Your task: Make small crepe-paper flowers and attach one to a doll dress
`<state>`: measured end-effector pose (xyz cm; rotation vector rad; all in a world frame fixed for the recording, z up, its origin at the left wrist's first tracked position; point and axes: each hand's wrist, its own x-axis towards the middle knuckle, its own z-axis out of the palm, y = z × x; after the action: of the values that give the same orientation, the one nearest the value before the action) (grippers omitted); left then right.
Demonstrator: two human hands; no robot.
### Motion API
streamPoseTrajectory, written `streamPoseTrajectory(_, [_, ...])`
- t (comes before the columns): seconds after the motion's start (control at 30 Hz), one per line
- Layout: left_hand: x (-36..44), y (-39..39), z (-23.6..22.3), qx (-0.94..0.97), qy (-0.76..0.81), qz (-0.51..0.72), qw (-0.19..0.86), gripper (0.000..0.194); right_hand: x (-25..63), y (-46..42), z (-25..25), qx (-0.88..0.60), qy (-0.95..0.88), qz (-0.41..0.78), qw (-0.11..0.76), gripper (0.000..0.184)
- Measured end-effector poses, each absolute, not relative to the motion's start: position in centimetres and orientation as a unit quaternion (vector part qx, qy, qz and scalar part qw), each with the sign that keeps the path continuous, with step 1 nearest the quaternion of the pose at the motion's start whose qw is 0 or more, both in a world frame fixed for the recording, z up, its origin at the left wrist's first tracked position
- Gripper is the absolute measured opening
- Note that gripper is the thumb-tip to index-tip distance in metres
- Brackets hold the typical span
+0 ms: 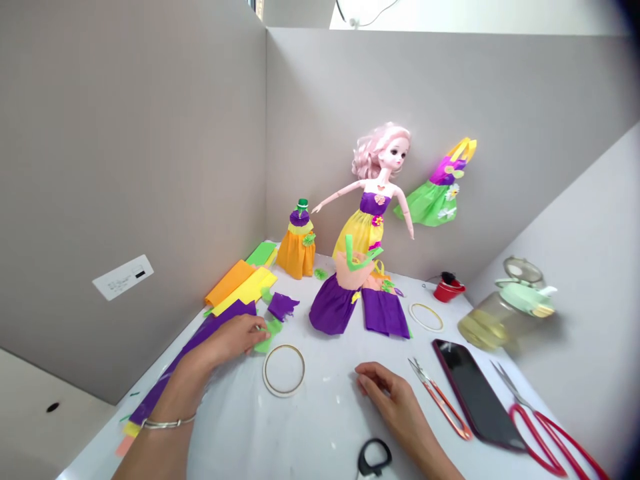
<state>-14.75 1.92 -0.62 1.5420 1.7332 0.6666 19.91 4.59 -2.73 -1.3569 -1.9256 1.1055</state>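
While my left hand (223, 343) pinches a green crepe-paper scrap (266, 340) on the desk (320, 430), my right hand (385, 393) rests open beside red-handled snips (443, 403); a careless tug could tear the thin paper or drag the purple strip (173, 377) alongside.

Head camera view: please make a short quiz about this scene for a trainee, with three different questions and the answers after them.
1. What colour is the paper scrap at the fingertips of the left hand?
2. True or false: the black phone lies between the small red-handled snips and the large red-handled scissors.
3. Choose one: the pink-haired doll wears (A) a purple bodice or (B) a green bodice.

Key: 1. green; 2. true; 3. A
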Motion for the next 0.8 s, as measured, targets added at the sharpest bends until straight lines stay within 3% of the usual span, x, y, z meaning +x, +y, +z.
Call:
streamPoseTrajectory(0.1, [-15.4,2.6,-0.8,0.574,0.726,0.299,0.233,0.021,20.0,4.6,-2.9,-0.5,-0.711,0.411,0.273,0.025])
streamPoseTrajectory(0.17, [-15.3,3.1,-0.9,0.571,0.735,0.325,0.166,0.03,20.0,4.7,-3.1,-0.498,-0.714,0.41,0.274,0.025])
streamPoseTrajectory(0.33, [-13.9,4.1,-1.9,0.576,0.733,0.352,0.085,0.034,20.2,4.8,-3.8,-0.49,-0.729,0.406,0.253,0.028])
streamPoseTrajectory(0.47, [-12.6,4.6,-3.2,0.573,0.728,0.369,0.074,0.045,20.3,4.8,-4.0,-0.488,-0.735,0.403,0.245,0.028])
streamPoseTrajectory(0.8, [-12.2,5.2,-2.7,0.485,0.666,0.55,0.134,0.04,20.3,4.9,-3.8,-0.483,-0.747,0.398,0.225,0.029])
